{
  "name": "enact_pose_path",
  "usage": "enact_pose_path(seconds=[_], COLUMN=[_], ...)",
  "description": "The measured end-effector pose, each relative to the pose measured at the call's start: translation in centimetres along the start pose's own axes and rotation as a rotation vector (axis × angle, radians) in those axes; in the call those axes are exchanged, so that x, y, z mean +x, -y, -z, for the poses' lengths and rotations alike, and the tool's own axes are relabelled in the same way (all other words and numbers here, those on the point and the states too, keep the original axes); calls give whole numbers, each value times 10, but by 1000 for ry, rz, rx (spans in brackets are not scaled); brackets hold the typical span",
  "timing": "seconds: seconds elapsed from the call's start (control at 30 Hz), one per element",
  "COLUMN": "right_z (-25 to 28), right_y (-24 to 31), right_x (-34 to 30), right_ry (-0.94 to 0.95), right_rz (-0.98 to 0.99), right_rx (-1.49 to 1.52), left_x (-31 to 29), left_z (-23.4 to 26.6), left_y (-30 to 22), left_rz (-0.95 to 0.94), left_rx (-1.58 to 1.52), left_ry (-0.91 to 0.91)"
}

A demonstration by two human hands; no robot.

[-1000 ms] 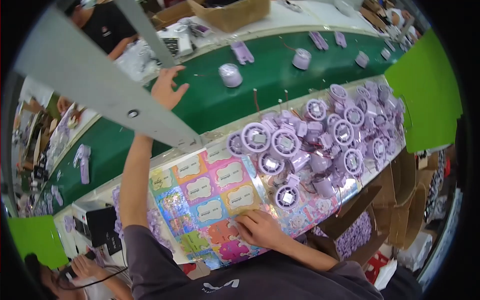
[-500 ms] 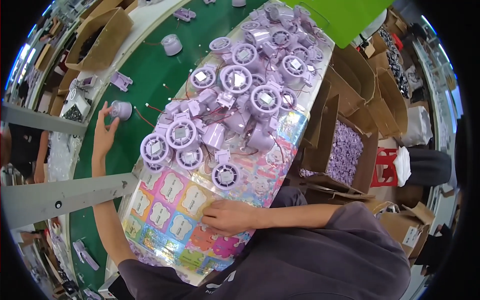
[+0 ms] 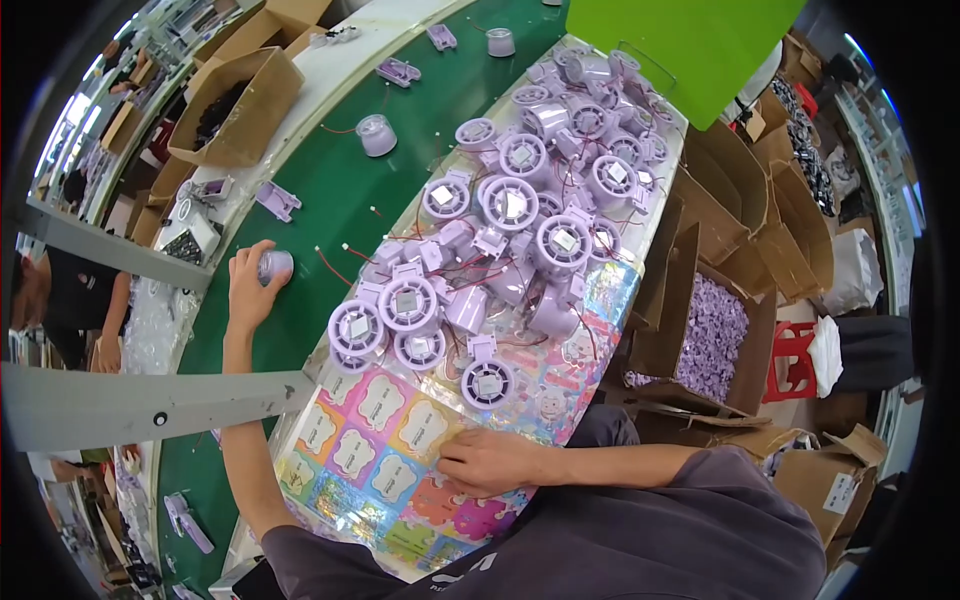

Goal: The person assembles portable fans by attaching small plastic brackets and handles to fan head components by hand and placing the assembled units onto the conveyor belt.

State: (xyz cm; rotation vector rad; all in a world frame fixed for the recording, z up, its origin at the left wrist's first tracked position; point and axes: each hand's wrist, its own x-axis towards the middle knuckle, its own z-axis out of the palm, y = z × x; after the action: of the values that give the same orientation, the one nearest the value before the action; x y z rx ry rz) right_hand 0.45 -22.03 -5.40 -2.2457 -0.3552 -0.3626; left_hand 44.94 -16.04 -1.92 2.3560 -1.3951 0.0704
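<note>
On the green conveyor belt, my left hand is closed around a small translucent purple cup-shaped housing. Thumb and fingers grip its sides. My right hand rests with curled fingers on the colourful patterned sheet; no object shows in it. Ahead of it lies a large heap of purple round fan units with spoked rims and thin red wires. The nearest fan unit lies on the sheet, spoked side up.
A grey metal bar crosses above my left forearm. Farther along the belt are another purple housing and purple brackets. To the right stands a cardboard box of small purple parts. A green panel rises behind the heap.
My left hand, fingers apart beside the purple housing before, has closed around it. My right hand stays on the sheet. The whole view has shifted, with the scene now lower and farther right.
</note>
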Motion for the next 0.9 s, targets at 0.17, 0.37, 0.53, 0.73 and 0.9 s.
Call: enact_pose_path(seconds=[0.17, 0.37, 0.53, 0.73, 0.9], right_z=[1, -5, -3, -8, -31], right_y=[2, 5, 5, 12, 23], right_x=[4, 9, 6, 15, 64], right_ry=[103, -18, 9, -8, 119], right_rz=[-57, 4, -18, -5, -26], right_rx=[-28, -50, -98, -64, 234], left_x=[-52, -201, -282, -388, -413], left_z=[26, 83, 105, 19, -48], left_y=[43, 57, -103, -236, -298], left_rz=[127, 240, 626, 399, 239], left_rx=[-127, 88, -563, -1798, -2140], left_ry=[-40, -371, -525, -1005, -1154])
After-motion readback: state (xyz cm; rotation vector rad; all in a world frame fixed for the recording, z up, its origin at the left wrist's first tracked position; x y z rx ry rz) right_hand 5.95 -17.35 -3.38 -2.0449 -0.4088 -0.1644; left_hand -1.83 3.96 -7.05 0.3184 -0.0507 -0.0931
